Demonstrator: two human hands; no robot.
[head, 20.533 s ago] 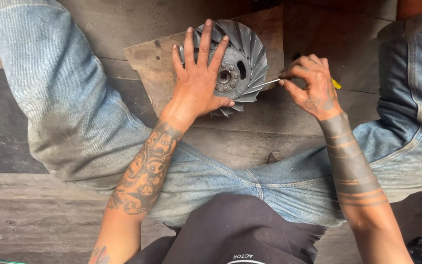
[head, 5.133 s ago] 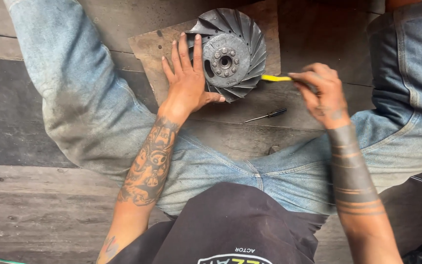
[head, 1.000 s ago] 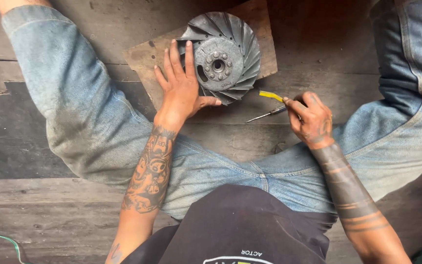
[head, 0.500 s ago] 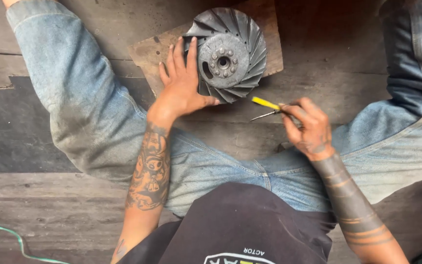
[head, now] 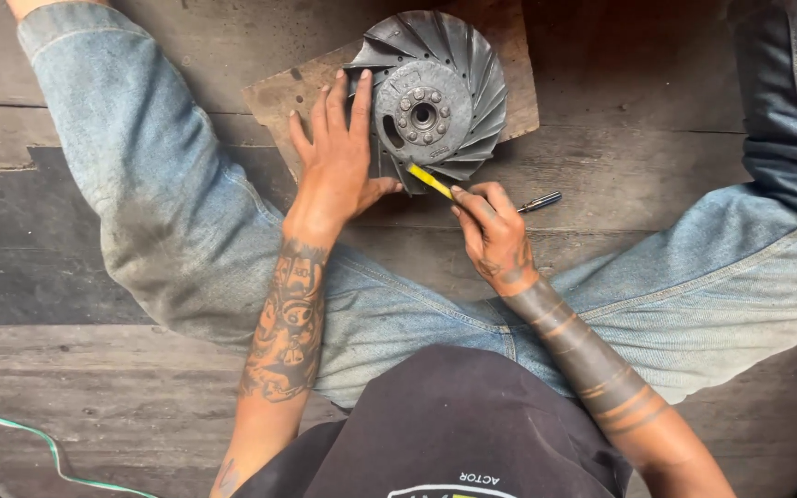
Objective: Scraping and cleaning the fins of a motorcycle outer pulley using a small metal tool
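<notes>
The left hand point(head: 339, 161) lies flat, fingers spread, steadying a round grey finned metal fan wheel point(head: 435, 92), while just beside it the right hand point(head: 493, 232) pinches a yellow-handled tool point(head: 431, 181), best kept low against the fins.

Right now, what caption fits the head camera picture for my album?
Left hand steadies a finned metal wheel on a board while the right hand holds a yellow tool.

A single head-worn camera looks almost straight down from close above the seated person's lap, facing the plank floor point(head: 94, 397) between the spread denim-clad legs. The finned metal fan wheel point(head: 435, 92) sits near 12 o'clock, the dark shirt at 6 o'clock, and both forearms rise from the bottom edge.
</notes>
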